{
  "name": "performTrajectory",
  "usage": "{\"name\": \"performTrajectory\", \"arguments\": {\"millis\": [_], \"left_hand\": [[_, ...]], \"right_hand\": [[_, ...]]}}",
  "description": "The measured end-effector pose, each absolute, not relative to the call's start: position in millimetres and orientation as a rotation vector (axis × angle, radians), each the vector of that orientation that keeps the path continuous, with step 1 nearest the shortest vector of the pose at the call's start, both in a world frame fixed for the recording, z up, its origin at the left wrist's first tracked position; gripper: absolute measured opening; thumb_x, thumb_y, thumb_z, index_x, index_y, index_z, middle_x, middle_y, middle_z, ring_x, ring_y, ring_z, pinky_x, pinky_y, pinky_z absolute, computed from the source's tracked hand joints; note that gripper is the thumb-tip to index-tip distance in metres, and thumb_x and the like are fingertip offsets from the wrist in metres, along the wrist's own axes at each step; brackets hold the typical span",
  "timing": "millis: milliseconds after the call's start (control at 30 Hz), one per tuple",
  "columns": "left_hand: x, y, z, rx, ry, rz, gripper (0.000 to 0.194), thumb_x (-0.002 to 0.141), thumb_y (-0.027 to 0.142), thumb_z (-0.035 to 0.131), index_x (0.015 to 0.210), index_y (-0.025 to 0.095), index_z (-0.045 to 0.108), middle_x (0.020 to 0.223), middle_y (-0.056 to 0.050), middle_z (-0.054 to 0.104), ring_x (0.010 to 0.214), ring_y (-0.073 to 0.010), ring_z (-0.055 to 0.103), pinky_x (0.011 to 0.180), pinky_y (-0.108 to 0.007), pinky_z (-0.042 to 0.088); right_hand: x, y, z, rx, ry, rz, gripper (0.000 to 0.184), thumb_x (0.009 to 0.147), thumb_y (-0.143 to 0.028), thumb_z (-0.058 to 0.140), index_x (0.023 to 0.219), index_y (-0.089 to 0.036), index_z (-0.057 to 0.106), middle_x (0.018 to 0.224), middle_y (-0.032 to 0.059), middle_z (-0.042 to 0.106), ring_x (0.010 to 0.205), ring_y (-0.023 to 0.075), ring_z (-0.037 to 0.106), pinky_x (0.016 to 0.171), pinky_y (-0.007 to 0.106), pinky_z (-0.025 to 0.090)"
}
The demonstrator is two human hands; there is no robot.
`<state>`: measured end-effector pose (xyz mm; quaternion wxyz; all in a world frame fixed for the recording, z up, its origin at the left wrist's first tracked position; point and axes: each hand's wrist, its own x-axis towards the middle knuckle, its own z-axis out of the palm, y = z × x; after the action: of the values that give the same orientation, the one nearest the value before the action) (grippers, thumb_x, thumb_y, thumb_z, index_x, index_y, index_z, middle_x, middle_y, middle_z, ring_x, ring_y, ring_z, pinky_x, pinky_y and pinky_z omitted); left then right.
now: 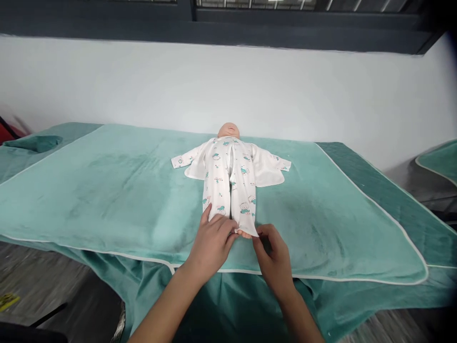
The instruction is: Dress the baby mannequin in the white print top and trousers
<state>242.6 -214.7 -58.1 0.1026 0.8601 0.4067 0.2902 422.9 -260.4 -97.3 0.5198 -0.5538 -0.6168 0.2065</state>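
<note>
A big white wall [228, 85] stands behind the doll's head. Under the doll is a soft green blanket [117, 190] with a white edge, and it spreads out on both sides of the doll. Past the doll's head, up on the wall, is a dark window frame [228, 29]. The doll [228, 129] lies on its back, with its head near the wall and its feet near the person. White pants [244, 193] with little green pictures cover the doll's legs. A white shirt [269, 172] sticks out on both sides of the doll, and its sleeves stretch away from the body. The left hand [213, 240] is at the doll's feet, with finger and thumb close together, pinching one corner of a pants leg. The right hand [274, 255] is at the other side of the same foot, its finger and thumb pinching the other corner. Tiny toes [244, 234] peek out between the hands.
</note>
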Motion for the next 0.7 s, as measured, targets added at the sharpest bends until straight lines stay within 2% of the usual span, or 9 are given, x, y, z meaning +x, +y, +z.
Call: {"name": "performTrajectory", "arguments": {"millis": [200, 300, 400, 467, 567, 633, 700], "left_hand": [[234.5, -216.1, -52.4, 2.447, 1.067, 0.994, 0.007, 0.096, 0.018, 0.054, 0.098, 0.023, 0.058, 0.096, 0.001, 0.065, 0.099, -0.0144, 0.059, 0.12, -0.049, 0.023], [235.6, -222.9, -48.7, 2.381, 1.043, 1.062, 0.011, 0.092, 0.013, 0.055, 0.098, 0.022, 0.057, 0.097, -0.001, 0.063, 0.099, -0.0148, 0.058, 0.119, -0.049, 0.026], [235.3, -228.2, -47.6, 2.343, 1.007, 1.12, 0.012, 0.089, 0.009, 0.056, 0.09, 0.021, 0.054, 0.093, 0.0, 0.061, 0.096, -0.0149, 0.057, 0.117, -0.05, 0.028], [232.3, -227.8, -49.3, 2.322, 1.014, 1.165, 0.012, 0.09, 0.01, 0.055, 0.086, 0.021, 0.054, 0.094, -0.001, 0.061, 0.095, -0.0154, 0.057, 0.112, -0.048, 0.035], [225.0, -222.1, -54.9, 2.287, 1.129, 1.208, 0.008, 0.092, 0.015, 0.057, 0.096, 0.022, 0.058, 0.103, -0.005, 0.061, 0.097, -0.0176, 0.056, 0.094, -0.039, 0.045], [221.3, -218.6, -59.0, 2.316, 1.188, 1.18, 0.013, 0.092, 0.018, 0.06, 0.104, 0.023, 0.059, 0.106, -0.006, 0.062, 0.098, -0.0189, 0.056, 0.086, -0.036, 0.046], [220.3, -218.0, -61.9, 2.367, 1.184, 1.143, 0.014, 0.092, 0.019, 0.062, 0.105, 0.022, 0.059, 0.101, -0.005, 0.063, 0.095, -0.019, 0.055, 0.083, -0.036, 0.045]], "right_hand": [[429.2, -270.7, -91.3, -1.276, -1.573, 0.447, 0.009, 0.094, -0.014, 0.053, 0.095, -0.023, 0.053, 0.09, 0.0, 0.055, 0.081, 0.0142, 0.053, 0.072, 0.026, 0.043], [429.3, -272.9, -88.8, -1.252, -1.6, 0.449, 0.009, 0.095, -0.014, 0.053, 0.097, -0.023, 0.053, 0.092, 0.0008, 0.055, 0.083, 0.0146, 0.054, 0.072, 0.026, 0.043], [431.7, -274.1, -90.8, -1.249, -1.66, 0.501, 0.008, 0.095, -0.016, 0.053, 0.098, -0.023, 0.054, 0.093, 0.0018, 0.057, 0.085, 0.0152, 0.055, 0.073, 0.026, 0.044], [436.4, -274.4, -92.5, -1.242, -1.702, 0.578, 0.006, 0.096, -0.018, 0.053, 0.098, -0.023, 0.055, 0.094, 0.0023, 0.058, 0.086, 0.0155, 0.056, 0.075, 0.027, 0.044], [446.1, -271.4, -92.8, -1.252, -1.656, 0.684, 0.008, 0.099, -0.025, 0.052, 0.094, -0.023, 0.058, 0.091, 0.0019, 0.059, 0.084, 0.0155, 0.056, 0.075, 0.027, 0.043], [451.2, -266.1, -92.1, -1.313, -1.54, 0.721, 0.016, 0.1, -0.032, 0.05, 0.09, -0.022, 0.058, 0.085, 0.0007, 0.058, 0.079, 0.0152, 0.054, 0.072, 0.027, 0.042], [453.3, -259.1, -91.8, -1.394, -1.412, 0.757, 0.021, 0.1, -0.038, 0.05, 0.089, -0.022, 0.059, 0.081, -0.0002, 0.058, 0.074, 0.0151, 0.051, 0.068, 0.027, 0.04]]}}
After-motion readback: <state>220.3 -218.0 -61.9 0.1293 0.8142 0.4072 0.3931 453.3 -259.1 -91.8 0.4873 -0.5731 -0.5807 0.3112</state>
